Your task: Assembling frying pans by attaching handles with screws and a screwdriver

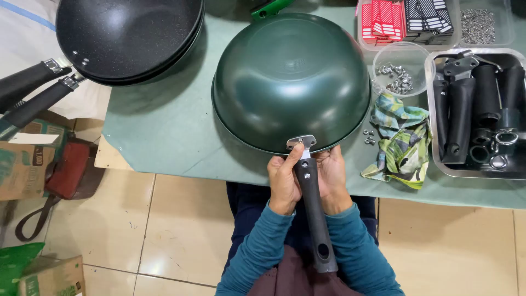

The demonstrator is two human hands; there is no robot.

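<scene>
Clearly, the left hand (285, 178) and the right hand (332, 178) both close around the top of the black handle (313, 216), one on each side. The dark green wok (290, 82) lies upside down on the tabletop (164, 131), its rim toward the person. It looks heavy, stiff and glossy, maybe slippery, so the handle seems the best place to hold.

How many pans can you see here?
3: a green wok upside down by both hands, and two stacked black pans upper left. More may be hidden beneath.
</scene>
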